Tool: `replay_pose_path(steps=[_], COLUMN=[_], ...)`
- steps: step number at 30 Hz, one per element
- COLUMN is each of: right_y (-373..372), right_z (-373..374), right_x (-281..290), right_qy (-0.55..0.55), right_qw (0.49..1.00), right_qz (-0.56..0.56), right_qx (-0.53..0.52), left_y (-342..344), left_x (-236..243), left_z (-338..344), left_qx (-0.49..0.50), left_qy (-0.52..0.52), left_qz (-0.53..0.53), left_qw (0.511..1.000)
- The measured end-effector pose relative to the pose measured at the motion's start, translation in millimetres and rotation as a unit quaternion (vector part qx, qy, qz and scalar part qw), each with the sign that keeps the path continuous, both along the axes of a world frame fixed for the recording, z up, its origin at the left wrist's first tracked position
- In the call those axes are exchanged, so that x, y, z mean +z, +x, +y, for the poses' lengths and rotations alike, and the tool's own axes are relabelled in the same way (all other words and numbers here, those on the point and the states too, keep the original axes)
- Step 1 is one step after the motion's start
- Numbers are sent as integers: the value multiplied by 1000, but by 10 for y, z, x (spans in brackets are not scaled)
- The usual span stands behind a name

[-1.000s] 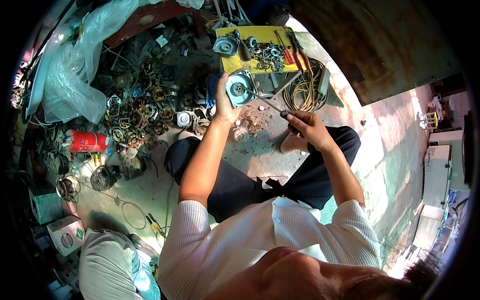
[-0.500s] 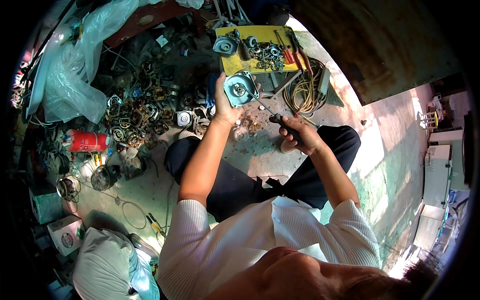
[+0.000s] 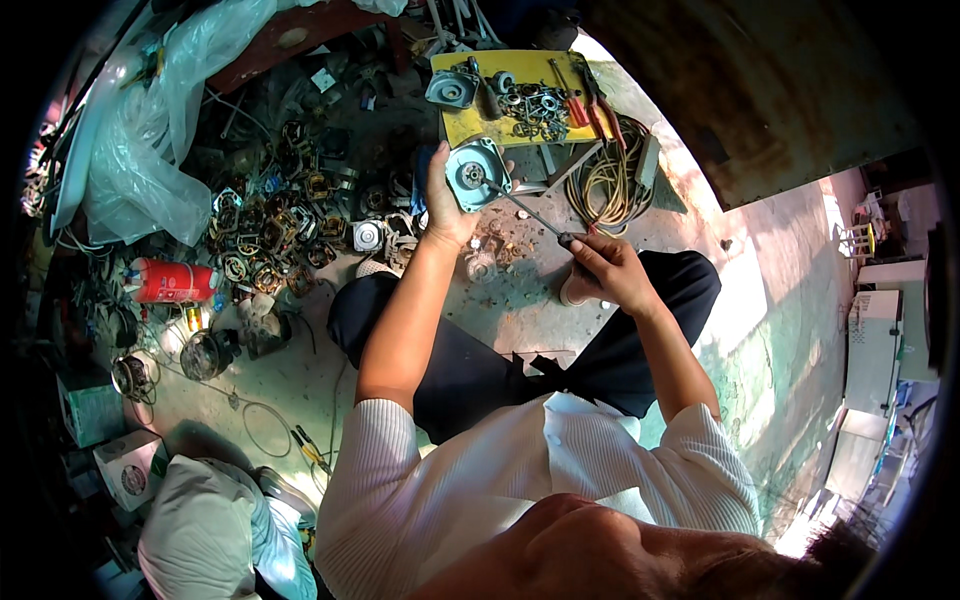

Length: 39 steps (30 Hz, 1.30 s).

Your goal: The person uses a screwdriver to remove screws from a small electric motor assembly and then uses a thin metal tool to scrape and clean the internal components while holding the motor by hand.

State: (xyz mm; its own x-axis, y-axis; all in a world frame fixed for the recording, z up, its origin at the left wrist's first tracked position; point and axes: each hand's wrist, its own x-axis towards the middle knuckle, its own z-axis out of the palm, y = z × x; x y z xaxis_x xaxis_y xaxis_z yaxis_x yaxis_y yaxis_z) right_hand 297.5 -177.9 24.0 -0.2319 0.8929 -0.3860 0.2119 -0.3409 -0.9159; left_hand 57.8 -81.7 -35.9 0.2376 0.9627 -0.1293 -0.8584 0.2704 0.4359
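Note:
My left hand [image 3: 447,212] is closed around the edge of a square, grey-blue metal motor end cover [image 3: 461,188], its round hollow turned up toward me. In my right hand [image 3: 618,274] is a screwdriver [image 3: 538,216], gripped by its dark handle, most of which the fingers hide. Its long shaft slants up and left, and the tip reaches the hub at the cover's middle; whether it sits inside the hub I cannot tell. A similar end cover [image 3: 452,90] lies on a yellow board [image 3: 462,126] beyond my hands.
The board also carries a heap of small metal rings [image 3: 537,112], a red-handled screwdriver [image 3: 575,108] and red-handled pliers [image 3: 597,100]. Coiled cable [image 3: 603,195] lies to its right. At left are piled motor parts [image 3: 265,235], a red cylinder [image 3: 175,281] and plastic sheeting [image 3: 150,160].
My right hand has rolled over on the screwdriver handle, so its back now faces up. The end cover has shifted slightly left and tilted in my left hand.

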Motion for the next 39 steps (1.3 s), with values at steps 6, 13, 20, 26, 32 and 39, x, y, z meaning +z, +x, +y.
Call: replay_pose_path(steps=[6,13,20,26,32,39], right_y=[-38,-207,-426,-469,-322,-12], right_z=[-25,-172,-204,-211,-127,-3], right_x=[-25,-143,-185,-322,-292,-77], right_qy=[84,308,460,427,32,-35], right_qw=[990,908,783,834,999,999], right_qz=[-109,-283,-419,-349,-2,12], right_qx=[4,1,-9,-31,-43,-19], left_y=[42,81,93,40,-7,10], left_x=[-21,-56,-96,23,3,-16], left_z=[-16,-21,-45,-83,-24,20], left_qx=[7,46,67,20,-34,-17], left_qy=[48,48,16,-58,-41,-1], left_qz=[60,103,145,33,32,71], left_qw=[997,992,987,998,998,997])
